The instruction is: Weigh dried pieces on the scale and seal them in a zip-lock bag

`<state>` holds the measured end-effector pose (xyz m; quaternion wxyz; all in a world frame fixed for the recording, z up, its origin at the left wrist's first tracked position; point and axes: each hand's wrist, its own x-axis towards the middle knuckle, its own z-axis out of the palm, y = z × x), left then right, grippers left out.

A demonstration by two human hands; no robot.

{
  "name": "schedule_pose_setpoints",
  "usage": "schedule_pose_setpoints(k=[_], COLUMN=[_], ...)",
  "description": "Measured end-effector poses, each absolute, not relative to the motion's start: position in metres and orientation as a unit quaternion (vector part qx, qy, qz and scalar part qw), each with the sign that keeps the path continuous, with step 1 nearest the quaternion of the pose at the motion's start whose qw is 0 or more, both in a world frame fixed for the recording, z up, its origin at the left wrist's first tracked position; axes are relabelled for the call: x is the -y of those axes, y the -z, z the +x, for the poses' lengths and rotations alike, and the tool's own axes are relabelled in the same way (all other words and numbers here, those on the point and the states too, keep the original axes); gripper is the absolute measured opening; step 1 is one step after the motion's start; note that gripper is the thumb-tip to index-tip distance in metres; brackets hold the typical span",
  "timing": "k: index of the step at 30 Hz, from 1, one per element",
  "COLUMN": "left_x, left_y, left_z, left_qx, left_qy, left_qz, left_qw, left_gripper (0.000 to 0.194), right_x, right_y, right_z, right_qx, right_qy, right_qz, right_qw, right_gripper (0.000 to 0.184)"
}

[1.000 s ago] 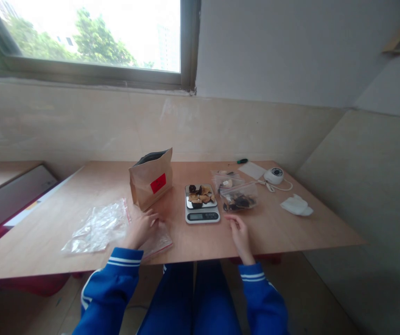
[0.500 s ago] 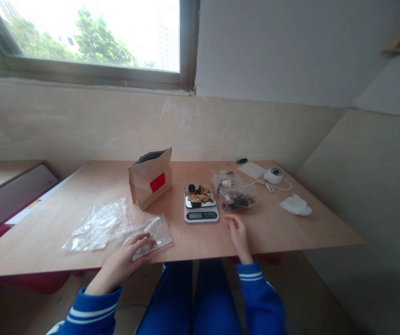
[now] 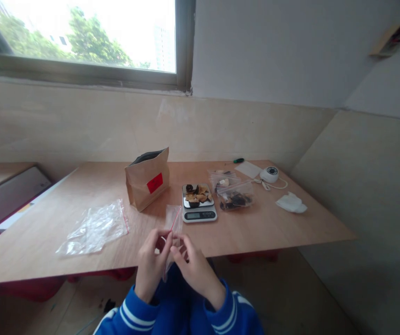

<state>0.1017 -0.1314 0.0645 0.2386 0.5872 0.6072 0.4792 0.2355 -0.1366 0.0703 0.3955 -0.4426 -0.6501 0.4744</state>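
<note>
Both hands hold one clear zip bag (image 3: 172, 222) with a red seal strip, upright in front of the table's near edge. My left hand (image 3: 152, 263) pinches its left side and my right hand (image 3: 193, 265) its right side. Just beyond the bag stands a small digital scale (image 3: 199, 208) with dark and tan dried pieces on its plate. A brown paper pouch (image 3: 147, 178) with a red label stands open to the left of the scale.
A pile of clear zip bags (image 3: 93, 227) lies on the wooden table (image 3: 273, 228) at the left. Two filled bags (image 3: 233, 193) sit right of the scale. Farther right are a white round device (image 3: 268, 174) with a cord and a white cloth (image 3: 290, 203).
My left hand pulled one bag off the table and lifted it. My right hand left the table by the filled bags and joined it on the bag. The view shifted slightly.
</note>
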Motion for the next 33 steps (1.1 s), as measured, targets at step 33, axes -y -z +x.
schedule_pose_setpoints(k=[33], left_x=[0.03], left_y=[-0.027], left_z=[0.093], left_qx=[-0.448], left_qy=[-0.672], left_qz=[0.59], left_qw=[-0.006], left_gripper=[0.02], right_x=[-0.03], right_y=[-0.029], right_z=[0.338], right_qx=[0.763], right_qy=[-0.119], right_qz=[-0.528], right_qw=[0.354], right_gripper=[0.034])
